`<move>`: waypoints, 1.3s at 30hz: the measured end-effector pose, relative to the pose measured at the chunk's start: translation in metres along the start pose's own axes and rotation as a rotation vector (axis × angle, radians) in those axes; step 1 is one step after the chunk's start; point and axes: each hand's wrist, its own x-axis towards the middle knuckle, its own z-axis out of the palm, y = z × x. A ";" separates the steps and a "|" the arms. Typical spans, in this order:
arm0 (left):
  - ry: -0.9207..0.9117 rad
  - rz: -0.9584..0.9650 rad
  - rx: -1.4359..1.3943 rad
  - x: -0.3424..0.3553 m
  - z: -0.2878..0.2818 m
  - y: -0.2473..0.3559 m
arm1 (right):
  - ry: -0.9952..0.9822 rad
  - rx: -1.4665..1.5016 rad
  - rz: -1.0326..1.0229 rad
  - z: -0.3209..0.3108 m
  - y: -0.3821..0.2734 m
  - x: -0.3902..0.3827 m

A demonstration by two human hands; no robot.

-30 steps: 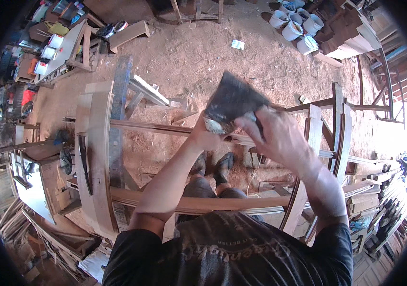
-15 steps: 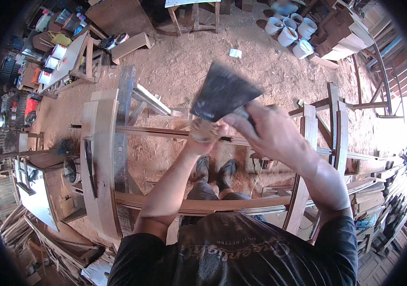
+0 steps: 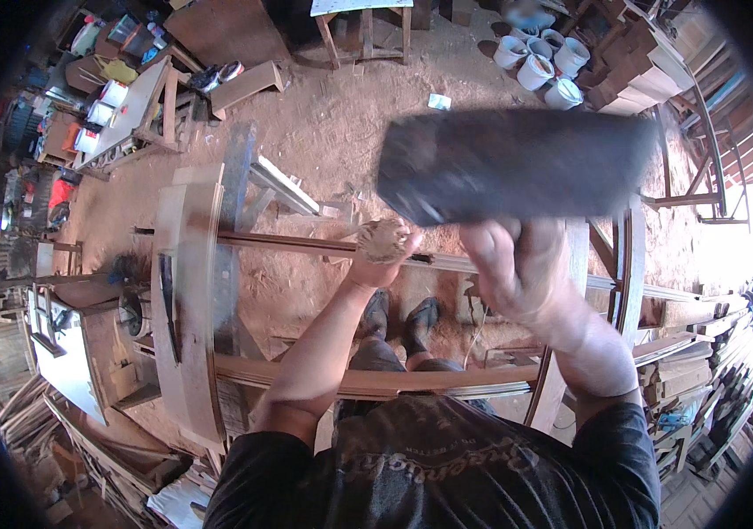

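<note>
My left hand (image 3: 375, 270) is wrapped around an upright chisel, seen from above by its frayed, flattened wooden handle end (image 3: 383, 242). Its blade is hidden under the hand. Beneath lies a long brown wooden rail (image 3: 293, 245), with a dark slot (image 3: 422, 258) just right of the hand. My right hand (image 3: 522, 264) grips a mallet; its dark, blocky head (image 3: 518, 166) is raised close to view, above and right of the chisel, and blurred by motion. The mallet's handle is mostly hidden by the head and fingers.
A second rail (image 3: 376, 381) runs nearer my body. Wide boards (image 3: 187, 300) at left carry a dark, narrow tool (image 3: 167, 309); upright timbers (image 3: 628, 264) stand at right. White buckets (image 3: 535, 70) and a small table (image 3: 361, 5) are farther off. Stacked wood (image 3: 685, 379) lies at right.
The mallet has risen toward view and swung right, away from the chisel, with my right hand turning. My left hand stays in place around the chisel.
</note>
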 end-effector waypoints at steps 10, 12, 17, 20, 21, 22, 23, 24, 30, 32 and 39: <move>-0.206 0.097 0.266 0.000 0.008 -0.008 | -0.277 -0.247 0.280 -0.003 0.012 -0.023; -0.223 0.068 -0.027 -0.004 0.008 -0.025 | -0.635 -0.633 0.376 0.009 0.025 -0.035; -0.105 -0.255 -0.245 0.010 0.003 -0.019 | -0.466 -0.182 0.587 -0.027 0.038 -0.044; 0.050 -0.261 -0.275 0.008 -0.007 -0.009 | -0.188 0.024 0.728 -0.042 0.038 -0.068; 0.126 -0.289 -0.320 0.009 -0.003 -0.002 | -0.140 0.086 0.791 -0.045 0.043 -0.076; 0.047 -0.201 -0.115 0.010 -0.002 0.008 | -0.130 0.118 0.827 -0.047 0.044 -0.082; -0.036 -0.110 0.092 0.014 -0.002 0.017 | -0.115 0.152 0.863 -0.049 0.046 -0.086; -0.122 -0.019 0.298 0.017 -0.002 0.026 | -0.100 0.185 0.898 -0.050 0.047 -0.089; -0.055 -0.184 0.098 0.033 0.023 0.052 | -0.075 0.268 0.958 -0.049 0.054 -0.106; -0.072 -0.173 0.172 0.035 0.025 0.049 | -0.091 0.288 0.999 -0.048 0.056 -0.107; -0.148 -0.259 0.295 0.042 0.024 0.047 | -0.103 0.322 1.001 -0.044 0.058 -0.106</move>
